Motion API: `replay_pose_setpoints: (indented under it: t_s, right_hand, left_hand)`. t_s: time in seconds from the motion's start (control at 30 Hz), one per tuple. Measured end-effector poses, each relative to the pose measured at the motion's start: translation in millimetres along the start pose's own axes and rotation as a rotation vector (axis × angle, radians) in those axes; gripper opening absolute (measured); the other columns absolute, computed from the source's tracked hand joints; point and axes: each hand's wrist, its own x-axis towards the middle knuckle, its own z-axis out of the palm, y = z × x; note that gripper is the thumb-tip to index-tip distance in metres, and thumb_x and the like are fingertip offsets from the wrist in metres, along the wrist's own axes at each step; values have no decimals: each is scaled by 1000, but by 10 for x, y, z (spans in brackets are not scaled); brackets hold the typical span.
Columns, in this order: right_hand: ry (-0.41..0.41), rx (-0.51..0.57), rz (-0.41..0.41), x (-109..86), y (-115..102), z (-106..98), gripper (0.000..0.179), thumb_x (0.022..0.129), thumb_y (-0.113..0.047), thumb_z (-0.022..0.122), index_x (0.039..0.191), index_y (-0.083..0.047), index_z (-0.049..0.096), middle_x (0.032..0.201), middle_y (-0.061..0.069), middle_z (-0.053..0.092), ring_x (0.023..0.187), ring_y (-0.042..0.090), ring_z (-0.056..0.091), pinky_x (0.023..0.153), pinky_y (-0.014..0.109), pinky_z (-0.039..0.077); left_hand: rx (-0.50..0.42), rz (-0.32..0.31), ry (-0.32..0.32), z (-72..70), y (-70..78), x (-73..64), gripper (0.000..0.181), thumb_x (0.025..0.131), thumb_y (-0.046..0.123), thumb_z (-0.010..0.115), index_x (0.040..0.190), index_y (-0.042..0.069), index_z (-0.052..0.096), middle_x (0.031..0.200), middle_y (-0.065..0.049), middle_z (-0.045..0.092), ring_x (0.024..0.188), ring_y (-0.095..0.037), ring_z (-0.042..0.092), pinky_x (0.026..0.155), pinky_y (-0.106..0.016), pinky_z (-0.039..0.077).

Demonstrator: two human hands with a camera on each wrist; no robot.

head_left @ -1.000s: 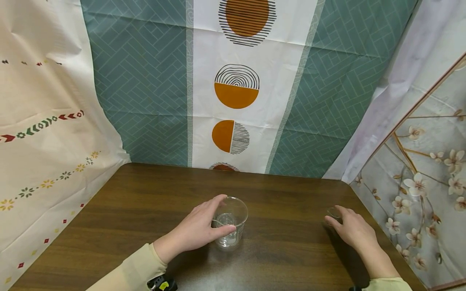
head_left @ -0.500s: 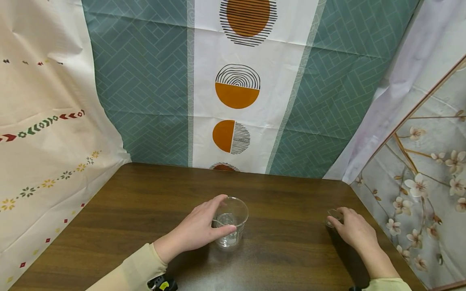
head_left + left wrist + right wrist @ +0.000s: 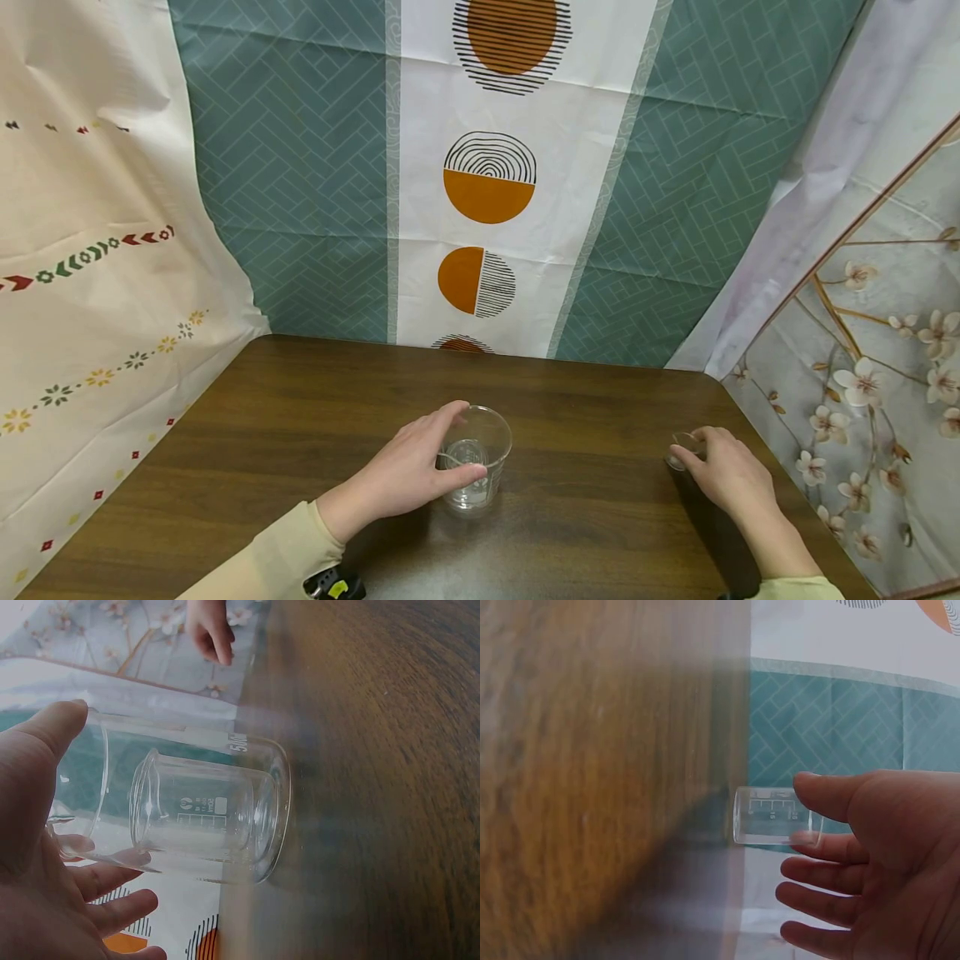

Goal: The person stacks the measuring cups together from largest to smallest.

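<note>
My left hand (image 3: 408,467) holds a large clear glass beaker (image 3: 491,433) near its rim, thumb on the near side and fingers on the far side. The beaker stands upright on the brown wooden table (image 3: 570,517). Inside it sits a smaller beaker with white markings (image 3: 199,802), seen through the outer wall in the left wrist view. Far to the right, my right hand (image 3: 731,471) pinches a very small beaker (image 3: 769,821) near its rim between thumb and index finger. Its other fingers extend beside the glass. The small beaker's base is close to the tabletop.
A teal and white patterned cloth (image 3: 300,167) hangs behind the table's far edge. Cream cloth (image 3: 90,333) borders the left side, and a floral cloth (image 3: 862,433) hangs close beyond my right hand. A watch (image 3: 333,583) is on my left wrist.
My right thumb has come in against the very small beaker, which now shows more and has shifted slightly left. My left hand and the large beaker have stayed still.
</note>
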Motion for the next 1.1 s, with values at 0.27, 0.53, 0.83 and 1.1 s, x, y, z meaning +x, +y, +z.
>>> replay_pose_setpoints:
  t_s: [0.27, 0.53, 0.83, 1.1]
  right_hand:
    - [67, 4, -48, -41, -135, -8, 61, 106, -46, 73, 135, 8, 67, 136, 34, 64, 116, 55, 65, 79, 63, 57]
    - [111, 13, -85, -70, -338, -44, 60, 105, -47, 75, 134, 5, 69, 140, 32, 65, 124, 55, 63, 84, 67, 56]
    - [128, 31, -121, -89, -532, -34, 56, 103, -43, 79, 132, 4, 70, 140, 29, 66, 125, 53, 64, 86, 67, 56]
    - [131, 48, -155, -100, -708, 30, 54, 102, -43, 80, 131, 2, 71, 137, 26, 69, 123, 51, 65, 86, 66, 56]
  left_hand:
    - [-2, 2, 1, -3, 2, -7, 87, 97, 63, 79, 161, 15, 46, 145, -3, 66, 136, -29, 61, 120, -61, 39]
    - [-2, 4, 0, -5, 0, -7, 88, 97, 64, 78, 162, 15, 46, 146, -3, 66, 137, -29, 60, 120, -61, 39]
    - [-7, 4, -4, -1, -8, -6, 88, 97, 65, 78, 162, 15, 45, 146, -3, 66, 137, -29, 60, 120, -61, 39]
    - [-6, 5, -2, 4, -18, -5, 88, 97, 66, 77, 162, 16, 45, 145, -3, 66, 137, -29, 60, 120, -62, 39]
